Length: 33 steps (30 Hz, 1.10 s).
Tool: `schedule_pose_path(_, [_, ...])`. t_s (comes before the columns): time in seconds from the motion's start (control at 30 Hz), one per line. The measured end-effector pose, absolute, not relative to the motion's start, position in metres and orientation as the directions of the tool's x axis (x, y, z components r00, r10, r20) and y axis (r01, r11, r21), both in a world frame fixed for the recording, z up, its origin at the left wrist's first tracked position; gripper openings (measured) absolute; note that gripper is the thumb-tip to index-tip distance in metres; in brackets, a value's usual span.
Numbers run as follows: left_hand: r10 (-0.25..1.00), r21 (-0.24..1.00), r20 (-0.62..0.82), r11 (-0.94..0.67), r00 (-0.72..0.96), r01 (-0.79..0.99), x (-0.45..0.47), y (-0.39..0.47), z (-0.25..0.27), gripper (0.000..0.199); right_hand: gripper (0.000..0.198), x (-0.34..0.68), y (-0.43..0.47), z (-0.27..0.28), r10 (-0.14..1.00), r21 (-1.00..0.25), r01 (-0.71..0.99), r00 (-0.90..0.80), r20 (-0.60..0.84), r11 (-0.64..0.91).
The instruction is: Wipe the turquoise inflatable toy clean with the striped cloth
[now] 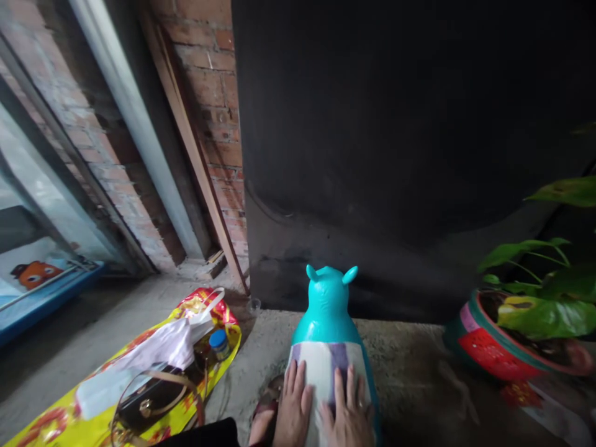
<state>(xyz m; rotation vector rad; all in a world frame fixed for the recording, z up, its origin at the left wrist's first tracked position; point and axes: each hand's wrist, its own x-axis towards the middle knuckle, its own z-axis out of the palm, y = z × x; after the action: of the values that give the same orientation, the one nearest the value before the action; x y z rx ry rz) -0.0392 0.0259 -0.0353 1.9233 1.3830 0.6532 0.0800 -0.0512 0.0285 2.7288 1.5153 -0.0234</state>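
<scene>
A turquoise inflatable animal toy (328,295) with two small ears stands on the concrete, its head toward the dark panel. Over its back lies a white and purple cloth (319,355), which looks like a towel. My left hand (293,406) rests flat on the cloth's left side with fingers stretched forward. Beside it, my right hand (347,410) lies palm down on the right part, fingers slightly spread. Neither hand grips anything. The toy's rear is hidden below the hands and the picture's edge.
A yellow and red sheet (60,406) on the left bears a handbag (151,400), a blue-lidded jar (218,343) and a pale cloth (161,344). At right stands a potted plant (493,344). A dark panel (395,155) rises ahead; a wooden plank (200,155) leans on the brick wall.
</scene>
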Motion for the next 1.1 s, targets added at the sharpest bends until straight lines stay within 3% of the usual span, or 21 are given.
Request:
schedule_pose_path(0.13, [0.942, 0.738, -0.001, -0.226, 0.336, 0.636, -0.039, 0.013, -0.038, 0.056, 0.054, 0.076, -0.068, 0.02, 0.818, 0.072, 0.817, 0.574, -0.025, -0.571])
schedule_pose_path(0.4, [0.888, 0.691, -0.1, -0.263, 0.449, 0.673, -0.042, 0.028, -0.03, 0.06, 0.06, 0.097, -0.007, 0.033, 0.795, 0.028, 0.794, 0.607, 0.012, -0.607])
schedule_pose_path(0.8, [0.894, 0.71, -0.161, -0.19, 0.419, 0.678, -0.009, 0.082, 0.01, 0.06, 0.063, 0.128, 0.053, 0.042, 0.805, -0.069, 0.803, 0.593, -0.004, -0.592])
schedule_pose_path(0.93, [0.912, 0.708, -0.125, -0.194, 0.39, 0.679, -0.017, 0.062, -0.001, 0.058, 0.058, 0.122, 0.018, 0.037, 0.896, -0.121, 0.898, 0.434, 0.094, -0.423])
schedule_pose_path(1.0, [0.916, 0.683, -0.103, -0.219, 0.388, 0.697, -0.025, 0.044, -0.012, 0.058, 0.051, 0.113, -0.013, 0.027, 0.937, -0.096, 0.948, 0.315, 0.152, -0.303])
schedule_pose_path(1.1, [0.915, 0.639, -0.073, -0.264, 0.398, 0.723, -0.035, 0.017, -0.033, 0.058, 0.046, 0.095, -0.058, 0.011, 0.939, -0.029, 0.965, 0.259, 0.224, -0.259])
